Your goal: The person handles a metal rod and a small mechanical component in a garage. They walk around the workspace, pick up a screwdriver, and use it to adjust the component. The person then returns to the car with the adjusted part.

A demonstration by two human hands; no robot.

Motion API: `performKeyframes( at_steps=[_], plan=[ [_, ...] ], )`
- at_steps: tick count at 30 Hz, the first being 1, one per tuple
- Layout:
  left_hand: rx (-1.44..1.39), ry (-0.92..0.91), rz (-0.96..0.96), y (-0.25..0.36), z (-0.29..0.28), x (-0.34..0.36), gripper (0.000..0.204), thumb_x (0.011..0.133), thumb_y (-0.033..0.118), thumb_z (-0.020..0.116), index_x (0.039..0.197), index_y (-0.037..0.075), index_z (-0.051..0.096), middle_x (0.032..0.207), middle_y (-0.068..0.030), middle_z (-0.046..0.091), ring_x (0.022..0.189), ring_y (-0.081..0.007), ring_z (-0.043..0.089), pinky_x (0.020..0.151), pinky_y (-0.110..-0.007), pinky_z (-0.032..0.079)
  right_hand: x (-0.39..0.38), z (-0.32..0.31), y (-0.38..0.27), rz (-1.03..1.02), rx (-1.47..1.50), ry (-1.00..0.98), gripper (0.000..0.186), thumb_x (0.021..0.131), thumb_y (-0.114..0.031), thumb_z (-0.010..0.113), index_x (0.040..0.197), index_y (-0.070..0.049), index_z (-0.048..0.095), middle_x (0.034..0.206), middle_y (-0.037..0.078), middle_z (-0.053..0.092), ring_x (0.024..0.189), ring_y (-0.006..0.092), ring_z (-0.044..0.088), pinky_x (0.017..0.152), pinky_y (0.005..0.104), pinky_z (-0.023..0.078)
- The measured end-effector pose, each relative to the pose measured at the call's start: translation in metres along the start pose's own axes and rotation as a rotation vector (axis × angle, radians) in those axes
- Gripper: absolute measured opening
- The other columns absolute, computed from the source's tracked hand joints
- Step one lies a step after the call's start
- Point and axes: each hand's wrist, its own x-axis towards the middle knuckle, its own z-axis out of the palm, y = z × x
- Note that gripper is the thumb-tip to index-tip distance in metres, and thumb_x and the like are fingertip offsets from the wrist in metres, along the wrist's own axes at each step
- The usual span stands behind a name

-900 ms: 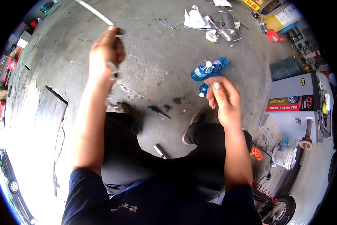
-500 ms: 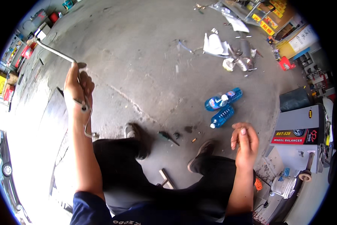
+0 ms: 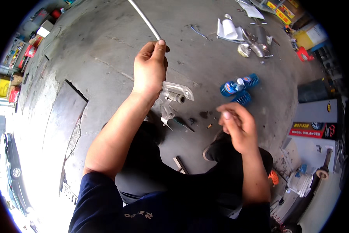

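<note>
My left hand is raised in front of me, its fingers wrapped round a bent silver metal rod that runs up past the frame's top edge. Below the wrist shows a pale metal bracket with a short tube; it appears to belong to the same piece, but my hand hides the join. My right hand hovers over my right knee, fingers loosely curled and apart, with nothing visible in it. Beyond it, several blue-liquid bottles lie on the floor.
A screwdriver lies between my feet, and a T-shaped piece lies closer in. Metal parts with white wrapping sit farther off. To the right stands a grey wheel-balancing machine; on the left, a dark floor plate has a broken edge.
My left hand has swung right with the rod, which now points more upward, and the bracket has come into view. My right hand has moved slightly up and left.
</note>
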Motion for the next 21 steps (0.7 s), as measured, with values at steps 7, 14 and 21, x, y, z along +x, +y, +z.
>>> performKeyframes(
  at_steps=[7,14,21],
  plan=[
    [0.120,-0.137,-0.050,-0.028,0.058,-0.049,0.032,0.113,0.033,0.061,0.096,0.007,0.067,0.061,0.0080,0.042,0.052,-0.0033,0.031,0.048,-0.026,0.024,-0.024,0.016,-0.003,-0.156,0.112,-0.119,0.037,0.111,-0.030,0.066,0.127,0.002,0.067,0.090,0.003,0.070,0.079,0.0076,0.062,0.071,0.0256,0.050],
    [0.135,-0.177,-0.168,-0.029,0.076,-0.067,0.033,0.113,0.033,0.061,0.100,0.004,0.069,0.062,0.0067,0.043,0.054,-0.0049,0.033,0.050,-0.027,0.026,-0.039,0.011,0.011,-0.186,-0.028,0.001,0.039,0.118,-0.032,0.048,0.113,0.001,0.068,0.083,0.004,0.069,0.071,0.0097,0.061,0.066,0.0274,0.051],
    [0.052,-0.206,-0.176,-0.038,0.078,-0.066,0.032,0.113,0.032,0.060,0.100,0.004,0.069,0.063,0.0050,0.046,0.054,-0.0065,0.036,0.052,-0.028,0.030,-0.040,0.016,0.018,-0.125,0.041,0.040,0.040,0.119,-0.034,0.044,0.114,0.000,0.064,0.082,0.004,0.065,0.069,0.0101,0.060,0.065,0.0278,0.052]
  ],
)
